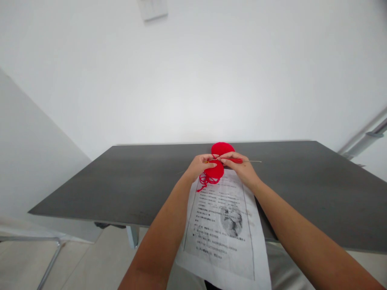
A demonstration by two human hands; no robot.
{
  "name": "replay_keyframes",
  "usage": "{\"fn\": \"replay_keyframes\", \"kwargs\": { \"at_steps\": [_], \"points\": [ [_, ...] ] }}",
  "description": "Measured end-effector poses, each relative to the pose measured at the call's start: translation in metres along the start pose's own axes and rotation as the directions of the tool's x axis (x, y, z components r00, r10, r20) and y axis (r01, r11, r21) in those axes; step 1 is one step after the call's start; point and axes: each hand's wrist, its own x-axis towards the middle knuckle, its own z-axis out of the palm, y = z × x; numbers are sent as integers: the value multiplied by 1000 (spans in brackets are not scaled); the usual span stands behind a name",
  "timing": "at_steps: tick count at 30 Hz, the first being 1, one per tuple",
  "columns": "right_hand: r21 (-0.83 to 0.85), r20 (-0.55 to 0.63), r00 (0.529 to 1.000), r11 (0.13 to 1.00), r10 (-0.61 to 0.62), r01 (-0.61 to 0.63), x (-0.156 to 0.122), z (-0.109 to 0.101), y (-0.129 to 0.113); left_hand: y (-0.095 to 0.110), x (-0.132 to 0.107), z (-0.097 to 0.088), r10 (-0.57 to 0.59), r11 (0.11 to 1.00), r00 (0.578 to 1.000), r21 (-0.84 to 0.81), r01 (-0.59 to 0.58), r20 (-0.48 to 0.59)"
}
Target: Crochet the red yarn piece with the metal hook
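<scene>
The red crochet piece [215, 171] is held just above the near part of the table [121, 181], pinched closed in the left hand [198, 165]. The right hand [243, 169] grips the hook [242, 160], its tip at the piece. The piece looks small (an early stage, likely), with loose strands [203, 183] dangling. The ball of yarn [223, 148] behind looks full. A printed sheet [223, 225] lies beneath.

Both bare forearms are reaching up from the bottom edge, the left hand [198, 166] and right hand [242, 168] meeting at frame centre, fingertips pinching closed.
</scene>
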Motion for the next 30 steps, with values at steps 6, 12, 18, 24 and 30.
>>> {"fn": "replay_keyframes", "kwargs": {
  "at_steps": [6,12,18,24,30],
  "points": [
    [109,-1,999,993,50,-50,3,-4,6,2,0,1,16,1000,996,-6,-17,-91],
    [244,78,986,956,148,-162,3,-7,0,3,-1,2,25,999,995,22,-22,-98],
    [289,146,980,942,132,-170,4,-12,-4,5,-2,1,37,997,995,77,-30,-89],
    [307,195,972,932,135,-191,5,-15,-6,4,-1,1,61,992,996,112,-54,-68],
    [288,228,966,939,122,-187,5,-18,-7,4,-1,1,58,988,997,146,-50,-55]
  ]
}}
